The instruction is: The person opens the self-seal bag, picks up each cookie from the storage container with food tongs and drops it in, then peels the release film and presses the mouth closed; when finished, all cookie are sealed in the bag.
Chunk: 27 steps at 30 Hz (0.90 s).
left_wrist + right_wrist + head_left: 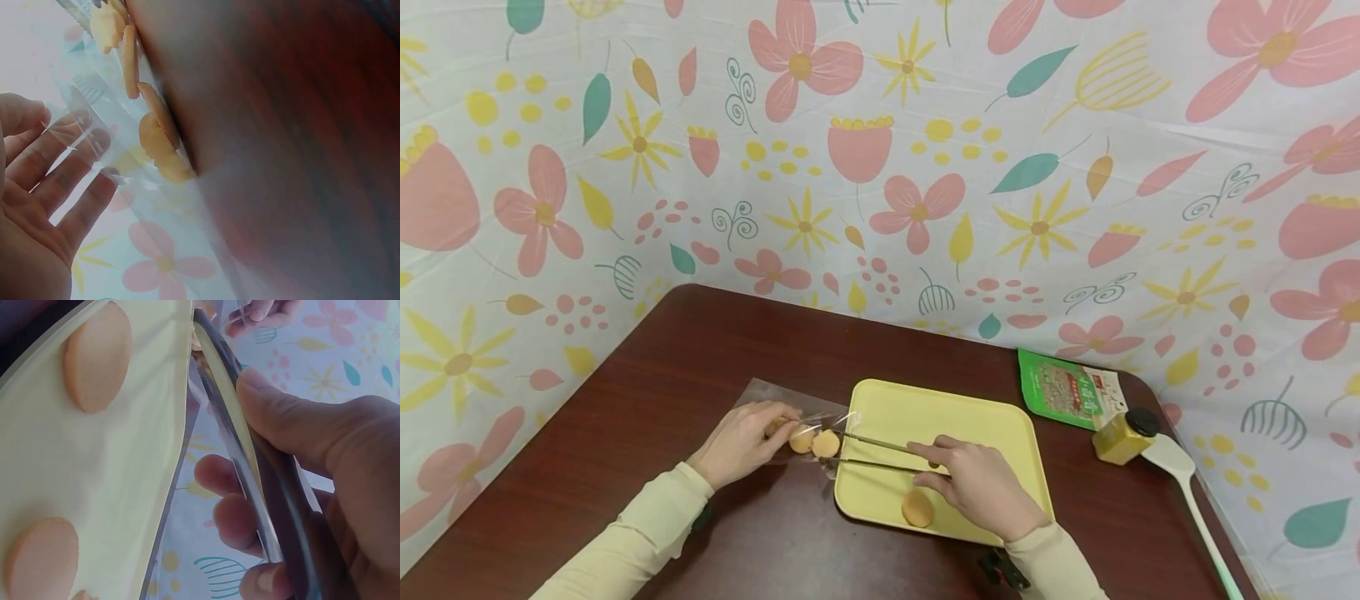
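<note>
My left hand (745, 439) pinches the edge of a clear plastic bag (760, 396) that lies left of the yellow tray. Several round, pale cookies (156, 147) show through its film in the left wrist view. My right hand (973, 483) grips metal tongs (231, 425), thumb on one arm and fingers on the other. The tongs' tips reach left past the tray's edge to the cookies (826, 444) at the bag's mouth; whether they touch one I cannot tell. On the tray (940, 404) lies a cookie (917, 507), and the right wrist view shows another cookie (44, 559) there.
Right of the tray, a green and white food pouch (1063, 390) lies at the back. Before it are a yellow jar with a black lid (1123, 436) and a white spatula (1187, 483). A small dark object (1003, 569) is near my right sleeve. Flowered cloth (917, 208) hangs behind the table.
</note>
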### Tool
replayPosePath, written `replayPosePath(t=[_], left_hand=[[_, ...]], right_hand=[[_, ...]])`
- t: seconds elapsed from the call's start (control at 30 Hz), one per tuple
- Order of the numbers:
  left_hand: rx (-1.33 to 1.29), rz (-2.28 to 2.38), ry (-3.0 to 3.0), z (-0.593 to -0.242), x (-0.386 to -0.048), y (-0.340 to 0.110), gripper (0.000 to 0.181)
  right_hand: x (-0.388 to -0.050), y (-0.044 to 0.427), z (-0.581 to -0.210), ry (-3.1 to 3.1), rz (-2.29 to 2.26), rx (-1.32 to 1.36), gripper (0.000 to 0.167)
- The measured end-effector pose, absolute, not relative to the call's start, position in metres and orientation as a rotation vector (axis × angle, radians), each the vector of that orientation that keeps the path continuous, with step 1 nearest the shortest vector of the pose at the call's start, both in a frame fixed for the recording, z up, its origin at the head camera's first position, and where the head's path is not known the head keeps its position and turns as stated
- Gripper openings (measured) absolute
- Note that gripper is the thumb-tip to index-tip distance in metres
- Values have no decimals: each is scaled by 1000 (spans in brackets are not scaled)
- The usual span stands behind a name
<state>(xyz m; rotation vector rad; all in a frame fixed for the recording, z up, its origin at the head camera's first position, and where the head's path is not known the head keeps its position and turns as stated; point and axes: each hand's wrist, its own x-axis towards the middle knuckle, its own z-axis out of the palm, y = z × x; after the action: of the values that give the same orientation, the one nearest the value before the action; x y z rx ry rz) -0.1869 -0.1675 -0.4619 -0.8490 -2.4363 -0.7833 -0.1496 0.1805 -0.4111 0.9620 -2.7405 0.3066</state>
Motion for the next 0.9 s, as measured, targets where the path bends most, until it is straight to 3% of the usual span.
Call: replayPosePath(t=[0.9], left_hand=[[-831,-827,-2468,-460,-185,-166,9]], right_hand=[[-163,149,-412,-2710,320,1005,39]])
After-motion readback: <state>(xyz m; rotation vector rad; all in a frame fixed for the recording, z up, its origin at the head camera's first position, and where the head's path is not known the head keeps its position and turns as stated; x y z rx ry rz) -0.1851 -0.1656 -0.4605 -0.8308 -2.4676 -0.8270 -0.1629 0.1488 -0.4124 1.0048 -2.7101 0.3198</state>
